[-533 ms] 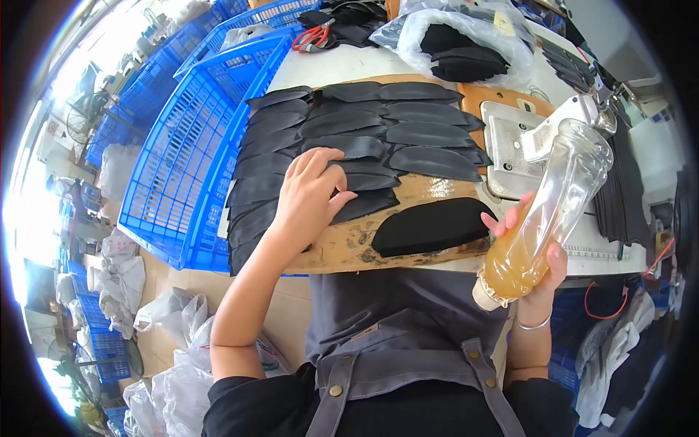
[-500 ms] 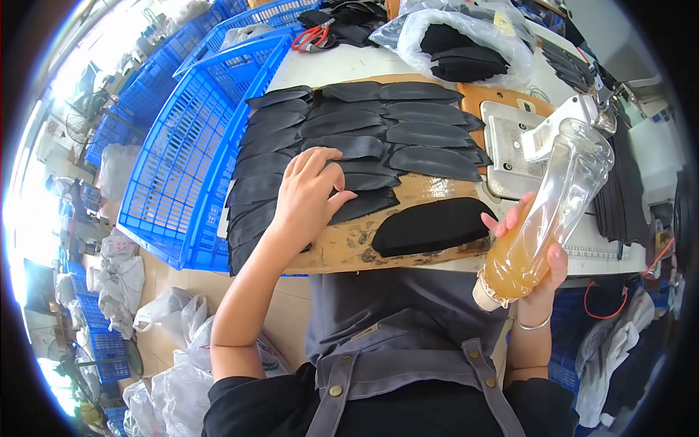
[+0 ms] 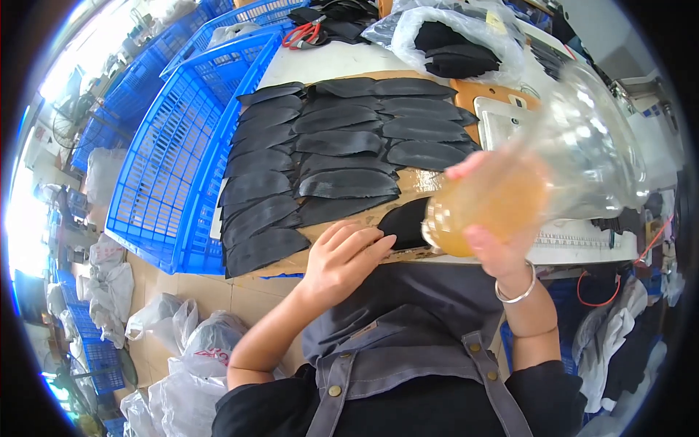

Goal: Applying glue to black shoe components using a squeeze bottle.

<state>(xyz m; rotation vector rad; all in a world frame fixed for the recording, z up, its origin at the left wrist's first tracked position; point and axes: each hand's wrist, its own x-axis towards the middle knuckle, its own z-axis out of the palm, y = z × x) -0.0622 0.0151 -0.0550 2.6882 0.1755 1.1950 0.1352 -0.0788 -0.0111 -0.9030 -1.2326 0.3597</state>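
My right hand (image 3: 502, 244) is wrapped round a clear plastic bottle (image 3: 510, 197) with amber liquid in its lower part. The bottle is tilted, its cap end down toward the board, and blurred by motion. Beneath it lies a thick black curved pad (image 3: 403, 224), partly hidden by the bottle. My left hand (image 3: 348, 256) is at the pad's left end, thumb and fingers closed on its edge. Overlapping rows of thin black curved pieces (image 3: 338, 142) cover much of the brown board (image 3: 320, 231); some look glossy.
A blue plastic crate (image 3: 156, 182) stands left of the board. Behind lie red-handled scissors (image 3: 301, 34) and a clear bag (image 3: 408, 36) of black pieces. A white metal device (image 3: 499, 120) is partly hidden behind the bottle. Plastic bags (image 3: 189, 364) sit on the floor at left.
My left hand has come off the rows of black pieces, moving nearer and right to the thick pad's edge. My right hand has brought the bottle left, over the pad.
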